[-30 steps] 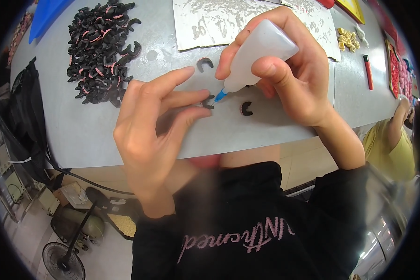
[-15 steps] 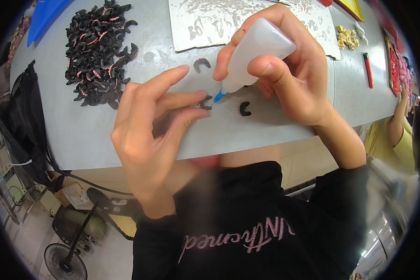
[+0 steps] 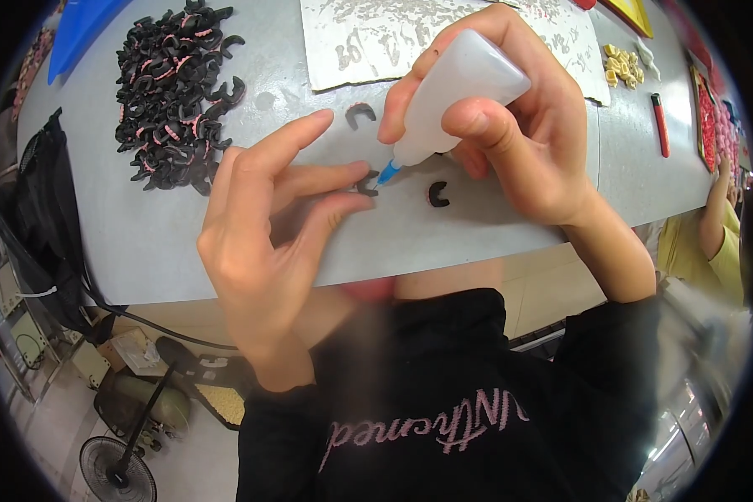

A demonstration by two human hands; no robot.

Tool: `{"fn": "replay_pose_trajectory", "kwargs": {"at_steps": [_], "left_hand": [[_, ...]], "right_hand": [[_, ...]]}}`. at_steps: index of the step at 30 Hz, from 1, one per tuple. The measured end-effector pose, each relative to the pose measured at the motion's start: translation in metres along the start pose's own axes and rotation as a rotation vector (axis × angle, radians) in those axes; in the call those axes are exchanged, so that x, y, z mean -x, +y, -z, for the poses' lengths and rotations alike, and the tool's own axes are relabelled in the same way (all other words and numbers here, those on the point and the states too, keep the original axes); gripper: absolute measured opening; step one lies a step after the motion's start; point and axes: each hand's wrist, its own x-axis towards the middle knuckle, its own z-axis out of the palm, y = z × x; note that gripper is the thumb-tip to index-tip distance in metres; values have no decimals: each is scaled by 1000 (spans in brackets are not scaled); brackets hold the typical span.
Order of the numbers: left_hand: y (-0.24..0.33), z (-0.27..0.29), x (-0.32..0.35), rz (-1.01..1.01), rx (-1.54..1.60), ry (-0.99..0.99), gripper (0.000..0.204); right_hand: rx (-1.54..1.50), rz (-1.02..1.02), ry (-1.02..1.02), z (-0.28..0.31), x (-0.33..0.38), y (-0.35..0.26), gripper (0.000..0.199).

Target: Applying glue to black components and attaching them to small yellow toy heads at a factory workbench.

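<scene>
A small black C-shaped piece (image 3: 371, 184) is pinched on the grey table between the thumb and a finger of my left hand (image 3: 255, 217), whose index finger is raised. My right hand (image 3: 544, 134) grips a translucent white squeeze bottle (image 3: 462, 96), tilted with its blue needle nozzle (image 3: 388, 172) pointing down at the pinched piece. The nozzle's fine tip meets or nearly meets the piece; I cannot tell which. Two similar loose pieces lie close by: one C-shaped piece (image 3: 361, 112) beyond the nozzle, and a pink-edged black piece (image 3: 439, 195) below the bottle.
A heap of black and pink C-shaped pieces (image 3: 171, 109) covers the far left. A stained white sheet (image 3: 351, 50) lies at the back. To the right are small cream pieces (image 3: 623, 69), a red-and-black pen-like tool (image 3: 661, 125) and a red-filled tray (image 3: 703, 117). Another person's arm (image 3: 715, 213) shows at the right edge.
The bottle's nozzle has shifted slightly left, closer over the pinched piece. My left hand has stayed almost still, keeping its pinch.
</scene>
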Motion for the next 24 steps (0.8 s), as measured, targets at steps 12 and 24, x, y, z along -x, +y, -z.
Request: {"fn": "replay_pose_trajectory", "kwargs": {"at_steps": [12,24], "left_hand": [[0,-2,1,3,-6,13,53],[0,-1,0,-14,-39,16,54]], "right_hand": [[-21,-24,15,0,0,-4,29],[-44,-49,21,1,0,-10,30]]}}
